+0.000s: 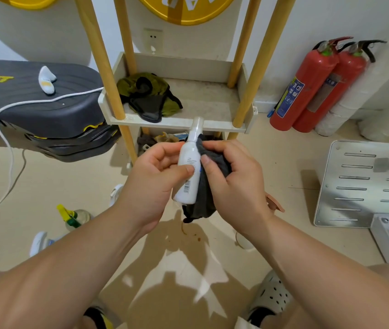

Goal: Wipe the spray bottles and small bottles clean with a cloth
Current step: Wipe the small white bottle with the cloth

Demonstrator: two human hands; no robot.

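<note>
A small white spray bottle [190,162] with a clear cap is held upright in mid-air in front of the shelf. My left hand [152,179] grips its body from the left, thumb across the label. My right hand [233,179] holds a dark grey cloth [203,198] bunched against the bottle's right side, thumb pressing the cloth to it. On the floor at lower left stand a spray bottle with a yellow-green trigger [72,217] and a white-headed spray bottle [40,242]. Another white bottle top [117,192] shows behind my left wrist.
A white shelf with wooden posts [236,125] holds an olive and black cloth bundle [149,96]. Two red fire extinguishers [317,86] lean at the right wall. A dark padded bench [46,110] with a white cable is at left, a metal panel [359,184] at right.
</note>
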